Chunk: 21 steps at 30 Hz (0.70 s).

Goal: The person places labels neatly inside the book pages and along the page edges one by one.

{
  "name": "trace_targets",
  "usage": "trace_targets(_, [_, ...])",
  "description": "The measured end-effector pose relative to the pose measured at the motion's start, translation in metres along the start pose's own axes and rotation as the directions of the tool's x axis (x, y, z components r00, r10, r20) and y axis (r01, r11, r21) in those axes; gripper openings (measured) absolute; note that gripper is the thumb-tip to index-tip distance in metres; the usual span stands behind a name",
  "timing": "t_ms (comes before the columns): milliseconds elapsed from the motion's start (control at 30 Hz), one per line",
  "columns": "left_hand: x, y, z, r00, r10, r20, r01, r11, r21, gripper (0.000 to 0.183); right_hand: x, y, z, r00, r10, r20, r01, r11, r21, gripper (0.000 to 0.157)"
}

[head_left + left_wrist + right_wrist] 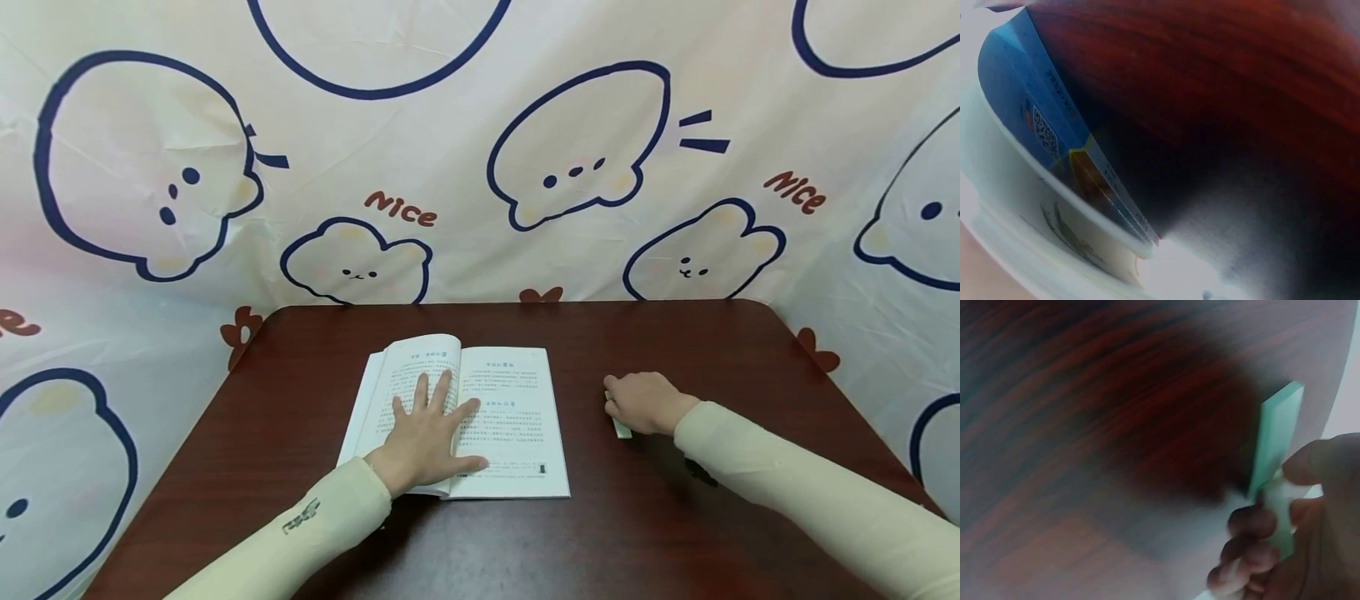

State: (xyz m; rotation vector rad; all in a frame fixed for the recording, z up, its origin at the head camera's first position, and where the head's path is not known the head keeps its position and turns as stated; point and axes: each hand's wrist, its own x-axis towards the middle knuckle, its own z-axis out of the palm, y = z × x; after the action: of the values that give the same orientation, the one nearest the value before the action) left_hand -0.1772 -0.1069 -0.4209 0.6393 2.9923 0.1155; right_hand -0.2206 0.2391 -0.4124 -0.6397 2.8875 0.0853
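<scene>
An open book (pixel 517 450) with printed pages lies on the table. My left hand (pixel 423 437) rests on it with fingers spread, across the fold between the pages. In the left wrist view, the book's blue cover (pixel 1044 119) shows with a QR code, beyond a pale sleeve. Right of the book, close over the table, my right hand (pixel 647 402) grips a flat, pale green bar-shaped object (pixel 1279 431). Thumb and curled fingers close round one end of it, and the other end sticks out past them. The fingers partly hide it, and I cannot tell its kind.
The dark reddish-brown wooden table (pixel 315 367) has rounded far corners. A pale cloth (pixel 465 167) with cartoon outlines hangs behind it and along both sides. A small dark object (pixel 701 472) shows beneath the right sleeve near the wrist.
</scene>
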Motion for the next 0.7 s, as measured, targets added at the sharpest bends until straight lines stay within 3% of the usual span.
trace_targets(133, [-0.001, 0.001, -0.002, 1.0, 0.0, 0.0, 0.0, 1.0, -0.004, 0.087, 0.0, 0.008, 0.001, 0.999, -0.004, 0.047, -0.002, 0.991, 0.133, 0.026])
trace_targets(333, [-0.001, 0.001, -0.002, 1.0, -0.004, 0.002, 0.004, 1.0, -0.013, 0.087, -0.001, 0.014, 0.002, 0.999, -0.037, 0.022, 0.03, 0.968, 0.248, 0.017])
trace_targets(700, [0.0, -0.001, 0.001, 1.0, -0.002, -0.006, 0.002, 1.0, -0.018, 0.086, 0.004, 0.018, 0.01, 0.999, -0.022, -0.027, 0.027, 0.974, 0.223, 0.023])
